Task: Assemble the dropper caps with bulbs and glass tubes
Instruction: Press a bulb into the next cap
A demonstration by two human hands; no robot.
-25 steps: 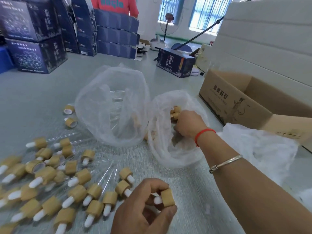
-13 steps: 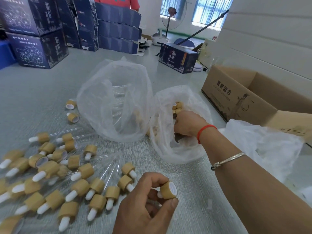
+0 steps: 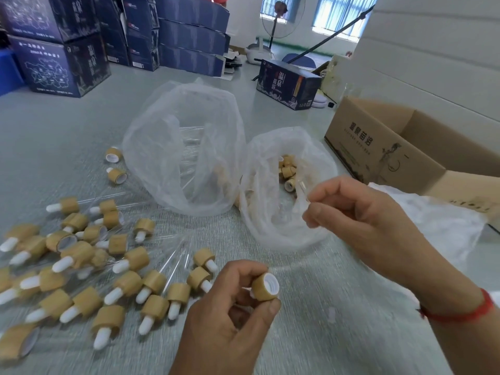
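My left hand grips a tan dropper cap with a white bulb, its white open end turned up and to the right. My right hand is above the smaller plastic bag and pinches a thin clear glass tube between thumb and fingers. Loose tan caps lie inside that bag. The larger clear bag to its left holds glass tubes. Several assembled droppers with tan caps, white bulbs and tubes lie on the table at the left.
An open cardboard box stands at the right, with a white plastic bag in front of it. Dark blue cartons are stacked at the back left and one blue carton lies further back. Two loose caps lie near the big bag.
My right hand has come out of the smaller bag, now pinching a glass tube. My left hand has turned the cap so its open end faces up.
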